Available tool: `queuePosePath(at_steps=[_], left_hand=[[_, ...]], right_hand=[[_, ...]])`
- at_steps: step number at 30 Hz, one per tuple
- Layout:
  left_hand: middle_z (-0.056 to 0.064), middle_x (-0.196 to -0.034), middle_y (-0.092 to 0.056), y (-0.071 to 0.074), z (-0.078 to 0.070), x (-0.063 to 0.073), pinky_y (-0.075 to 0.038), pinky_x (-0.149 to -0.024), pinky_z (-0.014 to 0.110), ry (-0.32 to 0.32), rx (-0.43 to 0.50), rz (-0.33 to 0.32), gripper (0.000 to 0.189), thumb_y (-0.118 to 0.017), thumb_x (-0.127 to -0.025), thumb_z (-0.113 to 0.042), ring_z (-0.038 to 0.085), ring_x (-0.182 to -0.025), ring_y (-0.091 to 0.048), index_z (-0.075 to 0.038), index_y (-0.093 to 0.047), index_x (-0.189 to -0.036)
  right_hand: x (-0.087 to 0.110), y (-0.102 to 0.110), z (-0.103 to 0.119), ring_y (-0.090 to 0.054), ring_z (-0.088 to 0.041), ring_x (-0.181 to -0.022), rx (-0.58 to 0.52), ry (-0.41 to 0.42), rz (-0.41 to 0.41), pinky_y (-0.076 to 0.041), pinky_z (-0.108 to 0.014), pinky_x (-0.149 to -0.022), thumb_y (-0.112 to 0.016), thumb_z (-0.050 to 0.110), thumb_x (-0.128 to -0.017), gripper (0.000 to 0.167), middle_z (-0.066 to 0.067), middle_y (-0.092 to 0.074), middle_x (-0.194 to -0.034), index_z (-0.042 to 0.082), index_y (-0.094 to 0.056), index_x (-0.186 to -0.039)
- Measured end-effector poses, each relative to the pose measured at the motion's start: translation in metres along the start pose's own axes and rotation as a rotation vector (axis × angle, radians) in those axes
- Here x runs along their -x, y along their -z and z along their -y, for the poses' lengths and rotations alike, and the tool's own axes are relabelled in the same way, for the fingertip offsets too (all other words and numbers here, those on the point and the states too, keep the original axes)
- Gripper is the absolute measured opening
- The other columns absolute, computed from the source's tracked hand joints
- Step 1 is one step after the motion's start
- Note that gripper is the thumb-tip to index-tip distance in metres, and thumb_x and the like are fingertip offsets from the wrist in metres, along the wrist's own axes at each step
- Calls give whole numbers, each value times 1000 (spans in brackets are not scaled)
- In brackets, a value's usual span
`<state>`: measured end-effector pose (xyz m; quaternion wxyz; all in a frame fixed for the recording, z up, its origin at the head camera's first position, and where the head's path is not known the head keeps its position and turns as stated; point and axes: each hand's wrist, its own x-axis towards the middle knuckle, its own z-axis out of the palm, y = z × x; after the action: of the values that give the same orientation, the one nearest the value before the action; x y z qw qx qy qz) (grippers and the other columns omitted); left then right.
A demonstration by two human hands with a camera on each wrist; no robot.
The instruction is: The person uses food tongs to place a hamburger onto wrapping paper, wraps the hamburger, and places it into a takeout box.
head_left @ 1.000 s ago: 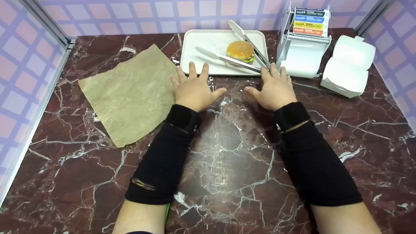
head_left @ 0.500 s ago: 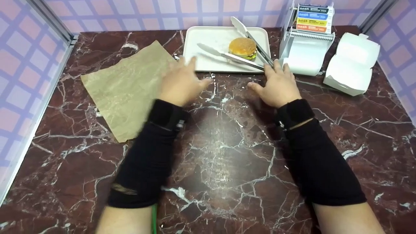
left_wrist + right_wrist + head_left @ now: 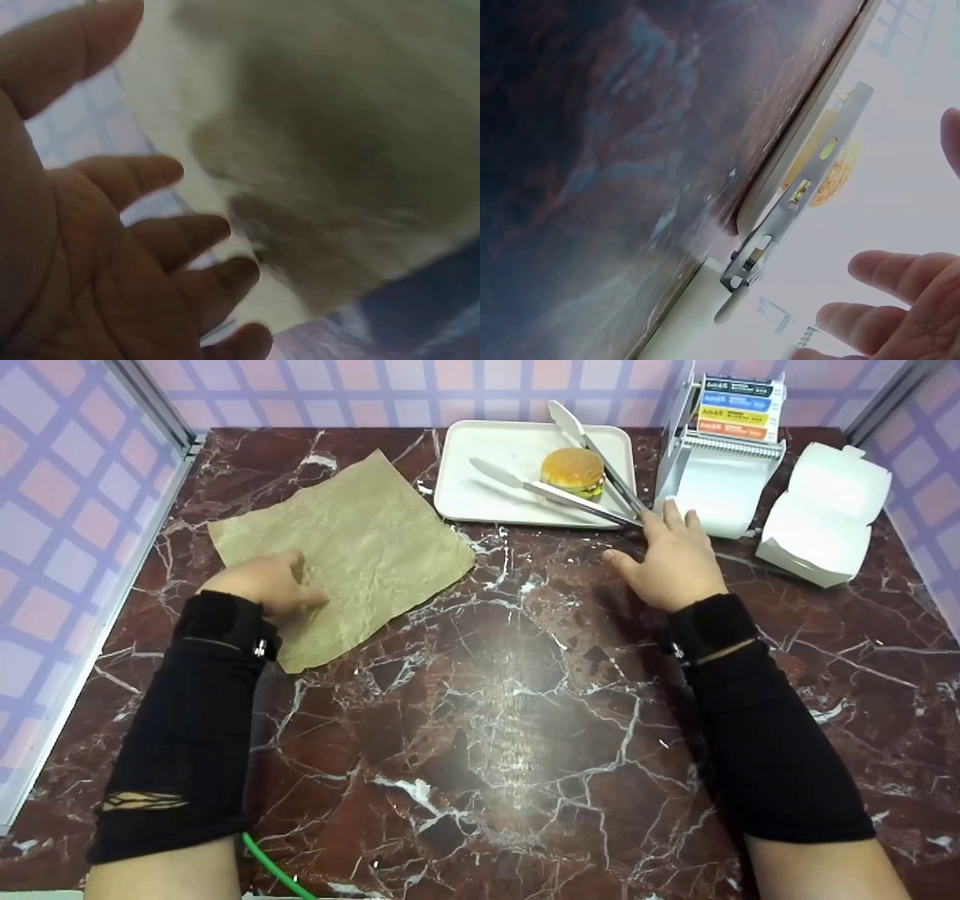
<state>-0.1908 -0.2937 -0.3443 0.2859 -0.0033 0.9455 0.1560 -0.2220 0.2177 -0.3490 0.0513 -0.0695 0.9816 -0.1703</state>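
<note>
A sheet of brown wrapping paper (image 3: 375, 547) lies flat on the left of the table. My left hand (image 3: 259, 583) is over its left edge, thumb and fingers apart. In the left wrist view, relaxed fingers hover close to the paper (image 3: 375, 180), holding nothing. My right hand (image 3: 675, 559) has its fingers spread beside the hinge end of the metal tongs (image 3: 559, 497). These tongs lie across a white tray (image 3: 487, 502), their arms on either side of a hamburger (image 3: 572, 470). In the right wrist view, the fingers are apart from the tongs (image 3: 799, 187).
Behind my right hand stands a white dispenser (image 3: 716, 484) with a roll and colored labels. Right of it sits an open white takeout box (image 3: 825, 514). Patterned walls (image 3: 360, 394) border the dark marbled table (image 3: 480, 735). A green cable (image 3: 274, 864) runs under my left forearm.
My left hand has moved from the tray's front edge leftward and nearer to me, to the paper's left edge. My right hand keeps its place by the tongs. The head view has shifted slightly.
</note>
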Motion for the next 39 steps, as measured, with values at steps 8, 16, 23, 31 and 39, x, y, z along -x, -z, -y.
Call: queuePosePath(at_steps=[8, 16, 23, 31, 39], left_hand=[[39, -160, -34, -14, -11, 6, -38, -111, 76, 4, -137, -18, 101, -63, -96, -61, 62, -139, -42, -2, -20, -165], [29, -142, -62, -48, -45, 37, -51, -97, 71, -53, -181, -80, 85, -62, -98, -61, 50, -119, -64, -8, -39, -160], [23, -146, -62, -88, -86, 62, -60, -85, 65, -98, -315, -161, 81, -64, -97, -59, 47, -121, -66, -14, -43, -161], [20, -125, -72, -123, -135, 80, -61, -65, 47, -166, -452, -199, 83, -64, -94, -66, 33, -93, -71, -14, -50, -156], [15, -106, -73, -151, -169, 94, -57, -64, 48, -261, -543, -266, 78, -69, -91, -66, 32, -80, -68, -14, -60, -148]], right_hand=[[1, 1, -4, 0, -58, -158, -13, -12, 1, -4, -66, -131, -51, 66, -102, 95, -29, -3, -174, 4, -22, -167], [-1, 0, -4, -4, -57, -158, -27, -13, -17, -4, -63, -132, -52, 64, -102, 93, -28, -5, -174, 3, -24, -166], [-3, -1, -5, -5, -56, -159, -33, -17, -25, -5, -63, -132, -53, 63, -102, 92, -27, -7, -174, 2, -25, -166], [-3, -4, -7, -10, -56, -158, -53, -3, -58, -9, -63, -132, -56, 59, -102, 89, -28, -11, -173, 2, -29, -165], [-4, -2, -5, -7, -54, -160, -63, -16, -41, -7, -63, -132, -55, 61, -102, 89, -25, -9, -175, 5, -28, -166]])
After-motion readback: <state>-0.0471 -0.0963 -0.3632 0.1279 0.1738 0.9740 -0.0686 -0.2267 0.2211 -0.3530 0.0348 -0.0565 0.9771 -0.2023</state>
